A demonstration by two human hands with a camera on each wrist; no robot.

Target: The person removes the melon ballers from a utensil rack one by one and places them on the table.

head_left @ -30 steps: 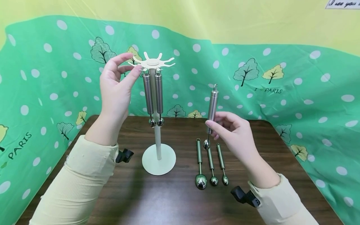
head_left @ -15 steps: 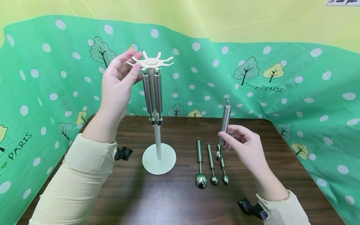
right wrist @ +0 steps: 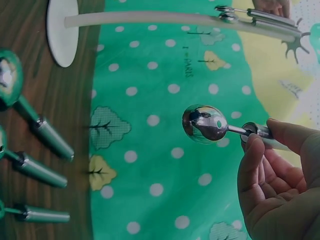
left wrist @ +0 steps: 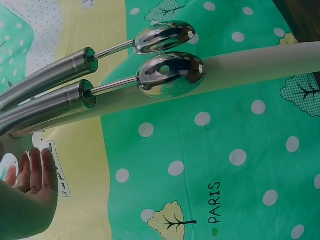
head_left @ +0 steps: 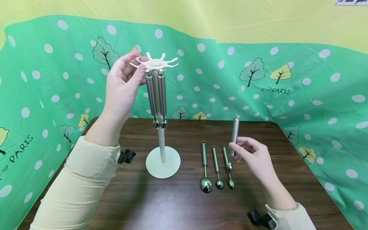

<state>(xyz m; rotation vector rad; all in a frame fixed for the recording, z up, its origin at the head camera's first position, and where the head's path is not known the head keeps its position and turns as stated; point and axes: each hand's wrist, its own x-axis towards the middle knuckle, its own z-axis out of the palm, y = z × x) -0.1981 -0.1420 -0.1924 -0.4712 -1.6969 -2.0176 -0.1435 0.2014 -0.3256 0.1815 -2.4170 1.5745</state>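
A white stand with a pronged top (head_left: 155, 63) stands left of centre, and two steel melon ballers (head_left: 162, 95) hang from its prongs, scoops down. My left hand (head_left: 120, 83) holds the left side of that top, thumb in front and fingers behind. My right hand (head_left: 253, 156) pinches another melon baller (head_left: 234, 129) low on its handle, scoop down, to the right of the stand. In the right wrist view its round scoop (right wrist: 205, 123) shows a small hole. In the left wrist view the hanging scoops (left wrist: 171, 75) appear close up beside the pole.
Three more melon ballers lie on the dark wooden table (head_left: 178, 204): a large one (head_left: 206, 184), a smaller one (head_left: 219, 184) and a small one (head_left: 231, 183) near my right hand. A green dotted cloth (head_left: 218, 76) hangs behind the table. The stand's round base (head_left: 155, 169) rests on the table.
My right hand has moved right and down with its melon baller, away from the stand. My left hand has shifted slightly inward, its fingers further behind the prongs.
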